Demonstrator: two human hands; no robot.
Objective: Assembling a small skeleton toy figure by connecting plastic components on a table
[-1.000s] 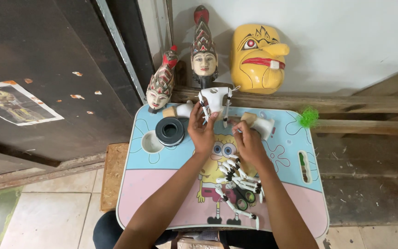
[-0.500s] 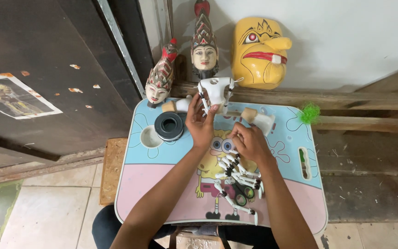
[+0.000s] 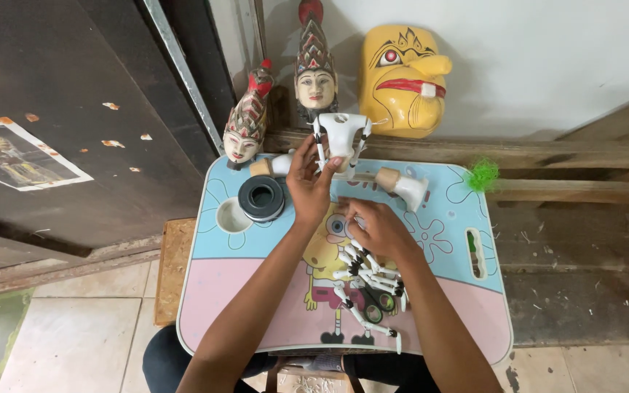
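On the small pastel tabletop (image 3: 220,291), printed with a cartoon figure, a round recess (image 3: 233,216) moulded near the left edge, nothing seen inside. Just right of that recess, a black ring-shaped roll (image 3: 261,197), hollow centre showing only dark. Near the right edge, a narrow slot (image 3: 475,252) holding a little green and red. Left hand (image 3: 310,183) raised at the far middle, fingers (image 3: 327,164) pinching the lower part of a white unpainted puppet torso (image 3: 341,138), held upright over the back edge of the tabletop. Right hand (image 3: 376,227) lying low on the centre, fingers curled loosely, tips touching the tabletop just beyond a heap of white jointed puppet limbs (image 3: 369,280); whether anything pinched there, cannot tell. Behind both hands, two white pieces with tan wooden ends (image 3: 400,185) lying across the back strip. Past the back edge, a wooden beam (image 3: 547,153) carrying two painted puppet heads (image 3: 316,73) and a yellow mask (image 3: 402,76) leaning on the wall. A green tuft (image 3: 483,175) at the far right corner. Open room mostly on the pink near strip and the blue right side; left edge close to a dark door (image 3: 74,109).
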